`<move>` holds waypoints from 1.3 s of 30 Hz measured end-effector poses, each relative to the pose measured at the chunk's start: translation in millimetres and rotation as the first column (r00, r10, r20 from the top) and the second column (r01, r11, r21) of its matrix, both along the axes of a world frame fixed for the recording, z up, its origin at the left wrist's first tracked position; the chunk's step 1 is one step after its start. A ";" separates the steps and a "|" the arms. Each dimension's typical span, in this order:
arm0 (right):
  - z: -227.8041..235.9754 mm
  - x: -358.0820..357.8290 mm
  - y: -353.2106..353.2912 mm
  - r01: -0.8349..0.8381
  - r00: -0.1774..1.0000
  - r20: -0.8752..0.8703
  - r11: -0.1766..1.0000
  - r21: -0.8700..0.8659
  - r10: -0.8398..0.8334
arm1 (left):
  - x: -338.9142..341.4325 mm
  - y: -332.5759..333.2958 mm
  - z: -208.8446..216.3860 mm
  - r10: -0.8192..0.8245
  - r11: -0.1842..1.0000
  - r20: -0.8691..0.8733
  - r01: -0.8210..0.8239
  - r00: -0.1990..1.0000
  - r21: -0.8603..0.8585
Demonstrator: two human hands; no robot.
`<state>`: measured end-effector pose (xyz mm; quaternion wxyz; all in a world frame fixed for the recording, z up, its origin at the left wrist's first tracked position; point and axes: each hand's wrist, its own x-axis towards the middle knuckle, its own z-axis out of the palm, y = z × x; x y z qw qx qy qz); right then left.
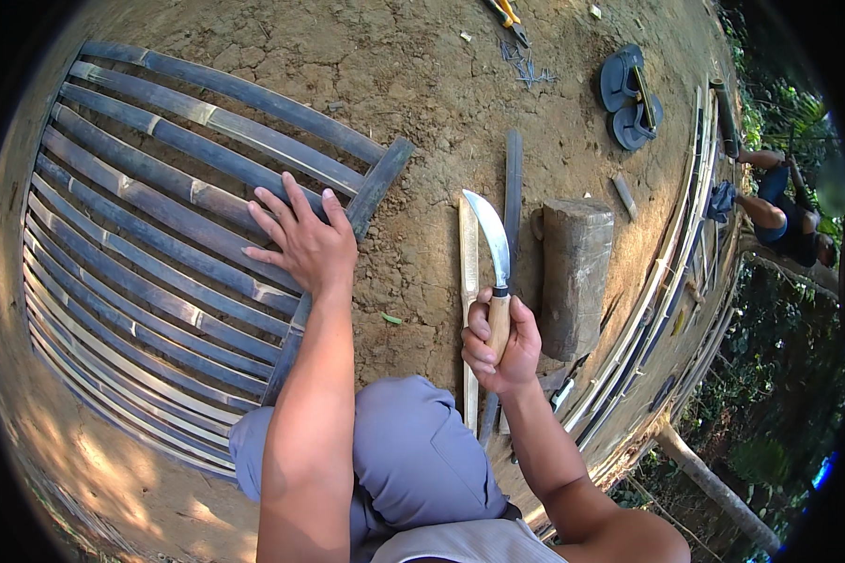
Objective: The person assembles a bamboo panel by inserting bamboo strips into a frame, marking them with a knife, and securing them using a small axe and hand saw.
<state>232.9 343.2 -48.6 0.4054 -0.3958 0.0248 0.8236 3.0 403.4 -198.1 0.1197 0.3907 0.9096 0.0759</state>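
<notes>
My left hand point(308, 238) lies with fingers spread on the slats of a bamboo slat panel point(174, 183), close to its right end. Dark and pale strips run side by side across the panel, joined at that end by a dark crosspiece point(382, 188). In my right hand point(503, 343) is a curved knife point(494, 235), gripped by its light wooden handle. Its bare blade points away from me and bends to the left. Beneath the knife, a pale split bamboo strip point(469, 281) and a darker strip point(513, 178) lie on the soil.
A short log point(576, 277) stands right of the knife. Pliers point(509, 21), loose nails point(528, 68) and black flip-flops point(629, 98) lie farther off. Long bamboo poles point(662, 281) stretch along the right. Beyond them another person point(781, 208) is near the greenery.
</notes>
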 end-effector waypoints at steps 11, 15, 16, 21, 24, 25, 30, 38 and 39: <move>18.0 30.0 -3.0 0.309 0.949 -0.072 0.951 -0.001 -0.308 | 5.5 5.4 -1.6 0.004 1.000 -0.064 -0.003 0.998 0.024; 57.8 69.7 -0.7 0.487 0.866 0.064 0.866 0.109 -0.495 | 16.2 1.5 -14.2 0.002 1.000 -0.102 -0.002 0.995 -0.005; 69.6 76.7 5.8 0.503 0.856 0.045 0.850 0.156 -0.515 | 11.8 0.6 -18.1 0.016 1.000 -0.099 -0.015 0.995 0.005; 128.9 125.9 30.8 0.669 0.664 0.070 0.634 0.389 -0.744 | 2.1 -2.1 -29.0 -0.009 0.999 -0.198 0.003 0.980 -0.034; 167.9 147.7 41.6 0.675 0.622 -0.047 0.505 0.539 -0.781 | -0.7 -2.1 -28.9 -0.016 0.999 -0.188 0.007 0.982 -0.049; 178.8 149.4 44.2 0.681 0.615 -0.086 0.472 0.559 -0.784 | -2.1 -2.1 -29.3 -0.019 0.999 -0.188 0.010 0.982 -0.049; 204.5 152.0 40.4 0.699 0.560 -0.182 0.344 0.627 -0.808 | -2.8 -1.2 -28.9 -0.017 0.998 -0.185 0.007 0.983 -0.055; 229.0 157.0 38.0 0.646 0.481 -0.232 0.162 0.746 -0.845 | 0.8 -0.7 -24.0 -0.020 0.997 -0.170 0.007 0.985 -0.077; 231.1 154.8 38.7 0.648 0.463 -0.233 0.147 0.748 -0.855 | 0.7 -0.6 -23.7 -0.018 0.997 -0.169 0.005 0.986 -0.076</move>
